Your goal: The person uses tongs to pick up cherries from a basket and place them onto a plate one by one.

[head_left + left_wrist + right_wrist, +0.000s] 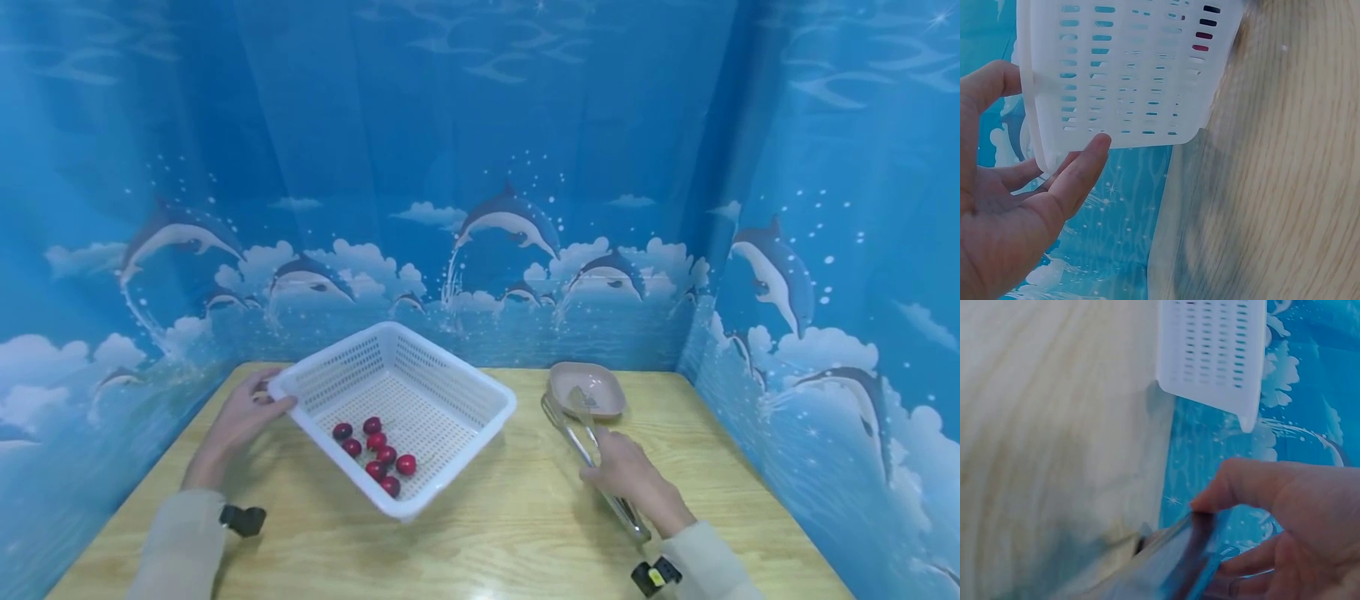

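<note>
My left hand (236, 425) grips the left corner of a white perforated plastic basket (450, 375), its fingers about the rim in the left wrist view. Several dark red cherries (376, 442), some with stems, lie together inside near the basket's front left side. Whether the basket's base rests fully on the table cannot be told. At the right, my right hand (633, 479) holds metal tongs (577, 446), whose two arms stand apart at the far end. Those ends reach the near left side of a small pink dish (611, 392). The right wrist view shows the tongs blurred under the thumb.
A light wooden table (510, 533) bears the basket and the dish. Blue curtains with printed dolphins (510, 217) enclose it at the back and both sides. The dish stands by the table's back edge, right of the basket.
</note>
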The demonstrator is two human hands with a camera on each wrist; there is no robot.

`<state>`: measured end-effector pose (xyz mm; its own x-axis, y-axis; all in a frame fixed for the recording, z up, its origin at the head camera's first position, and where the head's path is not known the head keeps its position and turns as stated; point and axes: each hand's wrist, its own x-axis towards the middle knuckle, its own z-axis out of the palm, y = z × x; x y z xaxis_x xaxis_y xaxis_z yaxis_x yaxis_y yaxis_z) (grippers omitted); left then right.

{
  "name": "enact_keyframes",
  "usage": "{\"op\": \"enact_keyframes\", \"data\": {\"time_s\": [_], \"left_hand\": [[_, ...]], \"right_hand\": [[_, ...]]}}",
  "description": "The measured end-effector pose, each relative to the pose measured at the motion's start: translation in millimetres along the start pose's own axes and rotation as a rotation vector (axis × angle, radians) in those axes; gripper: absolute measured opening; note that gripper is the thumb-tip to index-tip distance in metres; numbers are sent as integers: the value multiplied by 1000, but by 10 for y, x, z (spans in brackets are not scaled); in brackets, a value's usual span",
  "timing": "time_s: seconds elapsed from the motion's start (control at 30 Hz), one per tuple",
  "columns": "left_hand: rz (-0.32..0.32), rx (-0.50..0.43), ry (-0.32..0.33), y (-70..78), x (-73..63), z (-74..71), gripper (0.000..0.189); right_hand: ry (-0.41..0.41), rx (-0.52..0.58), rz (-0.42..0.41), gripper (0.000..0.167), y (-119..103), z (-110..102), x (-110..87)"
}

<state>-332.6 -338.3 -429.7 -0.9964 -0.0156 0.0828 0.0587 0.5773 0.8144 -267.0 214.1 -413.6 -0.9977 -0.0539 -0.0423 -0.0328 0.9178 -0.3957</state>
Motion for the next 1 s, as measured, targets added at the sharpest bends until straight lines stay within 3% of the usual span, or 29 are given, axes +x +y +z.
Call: {"op": "enact_keyframes", "data": {"time_s": [0.13, 0.3, 0.5, 1.0], "left_hand": [[11, 5, 7, 2, -3, -4, 84], [16, -5, 16, 1, -3, -7, 83], [16, -5, 21, -10, 11, 5, 82], [0, -45, 30, -3, 3, 33, 80]], "right_hand": [[86, 8, -34, 44, 9, -85, 23], [178, -60, -37, 36, 4, -178, 81], [216, -74, -42, 49, -16, -274, 142], [257, -77, -286, 55, -198, -507, 210]]}}
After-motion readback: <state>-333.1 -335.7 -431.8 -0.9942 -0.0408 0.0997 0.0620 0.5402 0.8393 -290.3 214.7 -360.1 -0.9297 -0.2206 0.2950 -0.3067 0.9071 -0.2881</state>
